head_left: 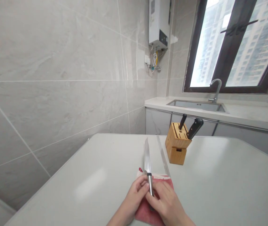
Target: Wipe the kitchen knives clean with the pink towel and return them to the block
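Observation:
A kitchen knife (147, 158) with a silver and black handle points away from me, its blade over the white table. My left hand (137, 193) is closed at the left side of the handle, thumb and fingers against it. From the right, my right hand (165, 197) is closed around the lower handle, its thumb lying across it. Beneath both hands lies a red cloth (145, 213) with a pale edge, flat on the table. Parts of the handle and the cloth are hidden by my fingers.
A wooden knife block (177, 144) holding black-handled knives stands beyond my right hand on the white table (96, 175). Behind the table runs a counter (249, 111) with a sink (195, 105) and a faucet (216, 89). A tiled wall (65, 103) borders the left side.

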The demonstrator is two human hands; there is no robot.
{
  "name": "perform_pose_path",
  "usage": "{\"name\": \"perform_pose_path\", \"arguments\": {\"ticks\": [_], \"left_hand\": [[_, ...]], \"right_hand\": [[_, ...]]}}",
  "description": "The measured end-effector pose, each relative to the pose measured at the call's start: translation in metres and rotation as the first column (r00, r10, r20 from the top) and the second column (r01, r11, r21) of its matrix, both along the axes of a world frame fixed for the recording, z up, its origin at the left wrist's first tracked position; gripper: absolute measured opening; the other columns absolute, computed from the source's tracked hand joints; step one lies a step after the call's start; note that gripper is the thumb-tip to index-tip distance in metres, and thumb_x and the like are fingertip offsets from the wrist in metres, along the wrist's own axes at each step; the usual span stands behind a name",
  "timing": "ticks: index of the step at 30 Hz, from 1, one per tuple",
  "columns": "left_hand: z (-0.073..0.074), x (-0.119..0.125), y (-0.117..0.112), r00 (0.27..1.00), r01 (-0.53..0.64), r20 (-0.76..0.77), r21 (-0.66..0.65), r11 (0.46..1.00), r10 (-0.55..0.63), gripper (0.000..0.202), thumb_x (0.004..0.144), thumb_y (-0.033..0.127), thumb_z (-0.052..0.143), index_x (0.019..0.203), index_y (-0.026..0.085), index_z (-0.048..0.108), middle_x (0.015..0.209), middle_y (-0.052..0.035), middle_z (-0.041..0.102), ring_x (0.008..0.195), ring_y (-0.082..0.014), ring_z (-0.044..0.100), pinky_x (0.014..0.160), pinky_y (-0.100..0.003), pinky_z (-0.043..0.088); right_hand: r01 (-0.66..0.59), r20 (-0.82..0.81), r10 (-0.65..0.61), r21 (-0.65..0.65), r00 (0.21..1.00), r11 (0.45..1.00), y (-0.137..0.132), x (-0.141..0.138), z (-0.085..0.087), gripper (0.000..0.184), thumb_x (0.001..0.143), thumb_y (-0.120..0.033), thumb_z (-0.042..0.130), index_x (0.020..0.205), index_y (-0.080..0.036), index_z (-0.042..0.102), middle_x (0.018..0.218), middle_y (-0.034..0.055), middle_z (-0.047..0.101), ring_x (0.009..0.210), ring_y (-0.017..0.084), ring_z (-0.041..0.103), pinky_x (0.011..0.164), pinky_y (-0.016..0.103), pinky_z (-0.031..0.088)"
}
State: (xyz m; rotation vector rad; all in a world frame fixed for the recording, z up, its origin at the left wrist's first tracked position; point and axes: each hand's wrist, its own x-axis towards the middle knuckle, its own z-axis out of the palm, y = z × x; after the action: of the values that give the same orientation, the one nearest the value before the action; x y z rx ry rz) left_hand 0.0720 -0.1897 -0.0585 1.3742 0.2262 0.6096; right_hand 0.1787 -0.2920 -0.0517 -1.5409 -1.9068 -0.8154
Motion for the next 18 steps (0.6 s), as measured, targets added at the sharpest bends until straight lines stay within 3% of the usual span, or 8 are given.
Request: {"name": "perform_pose_path", "arguments": {"ticks": [6,10,13,15,18], "left_hand": [[-0.007,0.003,0.002,0.996,-0.092,0.005,-0.041,0.995,0.092,0.031,0.080,0.035,0.060,0.103,0.014,0.062,0.098,-0.0098,0.066,0.093,-0.0218,0.060,0.087,-0.033,0.043],[-0.007,0.000,0.009,0.980,-0.198,-0.014,-0.047,0.979,0.198,0.028,0.079,0.032,0.061,0.099,0.013,0.060,0.089,-0.0077,0.066,0.082,-0.0184,0.061,0.077,-0.028,0.046],[-0.007,-0.003,0.014,0.958,-0.286,-0.035,-0.033,0.958,0.285,0.027,0.080,0.032,0.060,0.100,0.013,0.056,0.080,-0.0047,0.063,0.075,-0.0154,0.061,0.069,-0.024,0.046],[-0.008,-0.003,0.017,0.945,-0.324,-0.048,-0.021,0.946,0.323,0.027,0.081,0.033,0.058,0.100,0.015,0.053,0.075,-0.0013,0.059,0.064,-0.0119,0.058,0.058,-0.020,0.044],[-0.012,-0.001,0.017,0.936,-0.351,-0.038,-0.012,0.936,0.351,0.026,0.084,0.035,0.054,0.101,0.018,0.048,0.073,0.0027,0.052,0.050,-0.0055,0.045,0.046,-0.016,0.034]], "right_hand": [[0.050,0.006,-0.050,-0.151,0.999,0.987,0.007,-0.002,-0.021,0.020,0.086,-0.018,0.047,0.102,-0.023,0.058,0.079,0.0042,0.060,0.069,0.017,0.053,0.061,0.029,0.041],[-0.058,0.011,0.063,-0.242,0.998,0.968,0.003,0.000,-0.019,0.034,0.088,-0.019,0.045,0.121,-0.027,0.046,0.091,0.0050,0.061,0.078,0.018,0.052,0.069,0.031,0.040],[-0.109,-0.008,0.111,-0.280,0.994,0.954,-0.001,0.002,-0.015,0.030,0.089,-0.019,0.042,0.118,-0.022,0.049,0.085,0.0045,0.060,0.074,0.018,0.051,0.069,0.032,0.039],[-0.033,-0.048,0.020,-0.278,0.999,0.960,-0.003,0.005,-0.013,0.018,0.088,-0.019,0.043,0.097,-0.020,0.058,0.076,0.0031,0.059,0.069,0.017,0.050,0.066,0.031,0.037],[0.227,-0.107,-0.269,-0.301,0.957,0.926,-0.005,0.016,-0.010,0.015,0.083,-0.016,0.047,0.074,-0.020,0.057,0.071,0.0032,0.058,0.069,0.019,0.051,0.066,0.033,0.035]]}}
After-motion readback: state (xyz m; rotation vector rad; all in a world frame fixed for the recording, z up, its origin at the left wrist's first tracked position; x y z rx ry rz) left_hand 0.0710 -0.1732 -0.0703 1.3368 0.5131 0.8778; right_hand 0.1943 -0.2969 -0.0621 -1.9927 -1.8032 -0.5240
